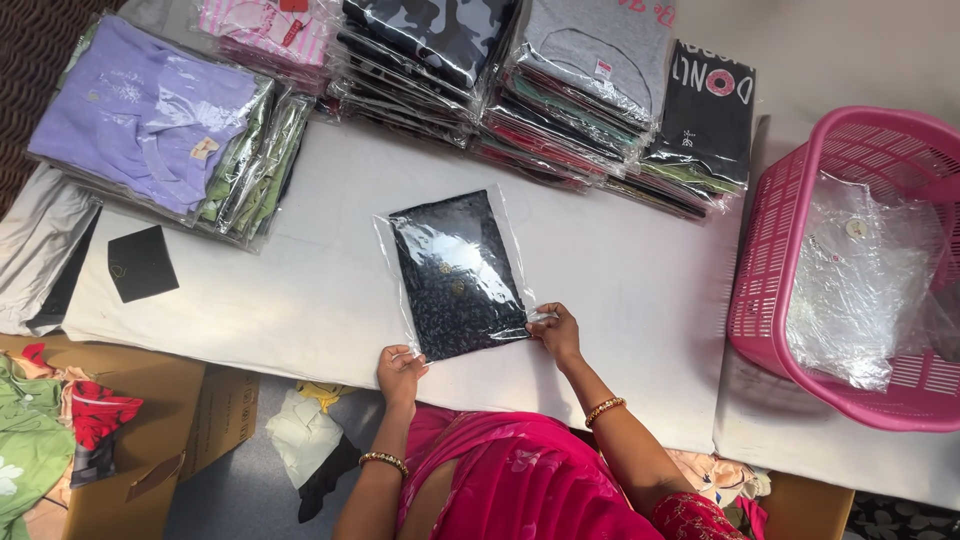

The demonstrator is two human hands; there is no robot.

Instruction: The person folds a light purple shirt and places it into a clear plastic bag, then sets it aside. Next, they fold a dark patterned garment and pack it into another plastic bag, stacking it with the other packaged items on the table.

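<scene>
A dark garment in a clear bag (457, 272) lies flat on the white tabletop (620, 280), long axis running away from the person and leaning slightly left. The left hand (400, 371) pinches the bag's near-left corner; the right hand (556, 331) pinches its near-right corner, fingers closed on plastic. A pink basket (770, 270) at right holds crumpled clear bags (860, 280).

You're over white table (620, 270), evenly lit. Grey floor (240, 480) below near edge, w/ cardboard boxes (170, 420) at left. Dark woven surface (35, 50) top-left corner. Pale wall/floor top right, can't tell which.
</scene>
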